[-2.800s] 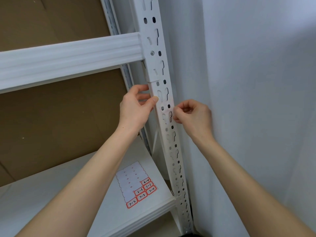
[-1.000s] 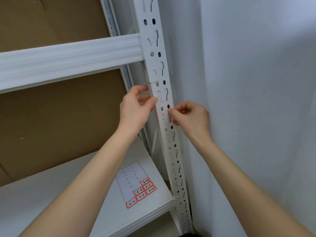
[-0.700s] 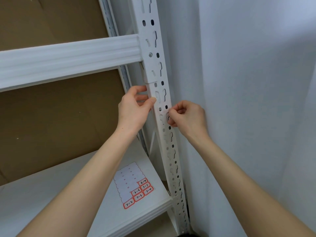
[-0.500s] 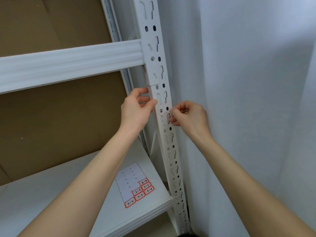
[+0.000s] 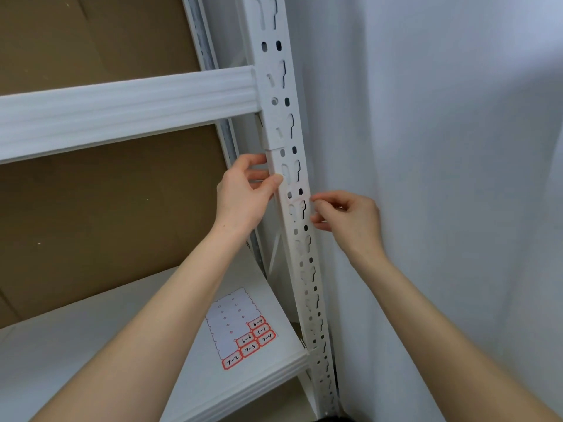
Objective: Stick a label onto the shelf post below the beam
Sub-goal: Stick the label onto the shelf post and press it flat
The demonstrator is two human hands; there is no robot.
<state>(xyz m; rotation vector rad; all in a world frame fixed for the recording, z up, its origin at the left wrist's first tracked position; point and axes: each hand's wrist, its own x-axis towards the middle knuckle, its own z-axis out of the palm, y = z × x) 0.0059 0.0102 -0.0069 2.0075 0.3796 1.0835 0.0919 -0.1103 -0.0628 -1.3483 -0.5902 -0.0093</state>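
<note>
White wall point(image 5: 441, 147) is hugging the shelf post point(image 5: 303, 257), the left hand point(image 5: 240, 202) gripping it below the beam point(image 5: 122, 111), the right hand point(image 5: 350, 220) curling fingertips at the faint red-edged label point(image 5: 294, 205) there, hold unclear, above a sheet point(image 5: 234, 318) reading 6-4, 7-1, 7-2

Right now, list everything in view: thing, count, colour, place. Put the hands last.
shelf post: one, white, slotted, upright right of centre.
beam: one, white, across the upper left, joined to the shelf post.
rear post: one, white, behind the beam.
shelf board: one, white, lower left.
label sheet: one, white, on the shelf board near the shelf post; six red-bordered labels at its lower end.
label: perhaps one, a faint pink outline on the shelf post below the beam.
cardboard: brown, behind the shelving.
wall: white, right.
left hand: grips the shelf post's left edge.
right hand: fingertips at its right edge.
</note>
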